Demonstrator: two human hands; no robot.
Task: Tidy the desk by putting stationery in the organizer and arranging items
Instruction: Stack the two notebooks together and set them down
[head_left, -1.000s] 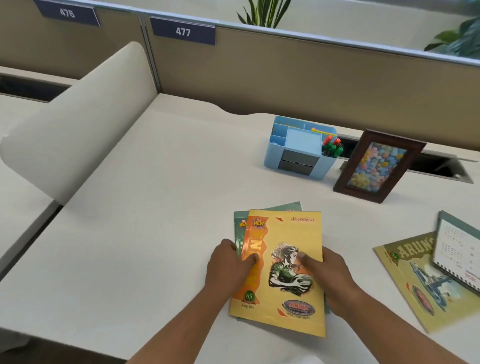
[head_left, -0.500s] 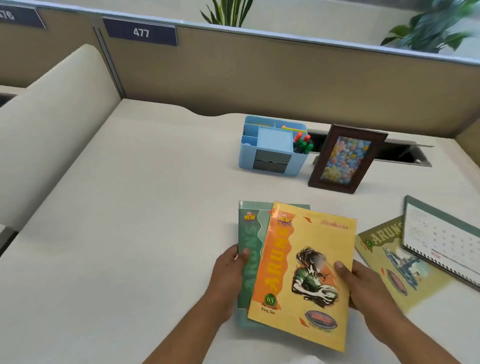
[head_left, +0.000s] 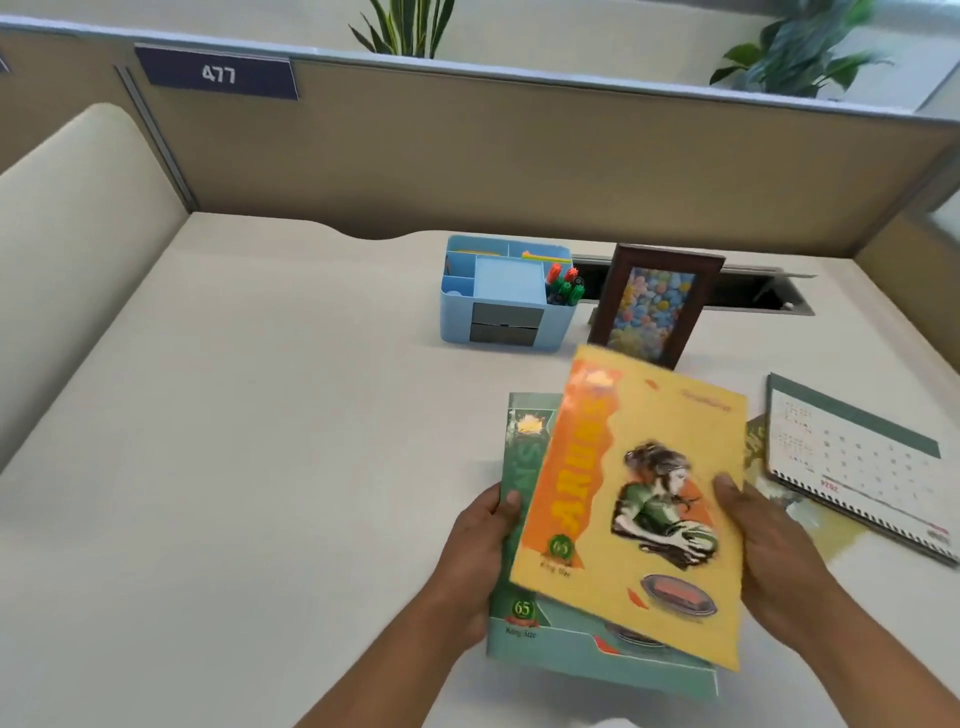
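Yellow and orange, the top notebook (head_left: 639, 499) shows a drawn figure with a ball on its cover. The right hand (head_left: 769, 551) grips it by its right edge, thumb on the cover and the other fingers tucked out of sight beneath. This book is tilted, and its far corner sits in front of the bottom of the picture frame (head_left: 655, 306).

Under it is a green notebook (head_left: 519, 525). The left hand (head_left: 480, 556) is curled around its left edge, with the thumb pressed on top. Only the left strip and the near edge of the green book can be seen. I cannot tell if it rests on the table (head_left: 249, 441) or is lifted a little.

On the far side of the table stands a blue organizer (head_left: 498, 296) with grey drawers in front. Red and green markers (head_left: 563, 283) stick up from its right pocket. The brown picture frame stands just to the right of it, with coloured blobs inside.

To the right lies a desk calendar (head_left: 857, 462) with a green edge. It rests partly on a third notebook (head_left: 756, 441), which peeks out beside the yellow one.
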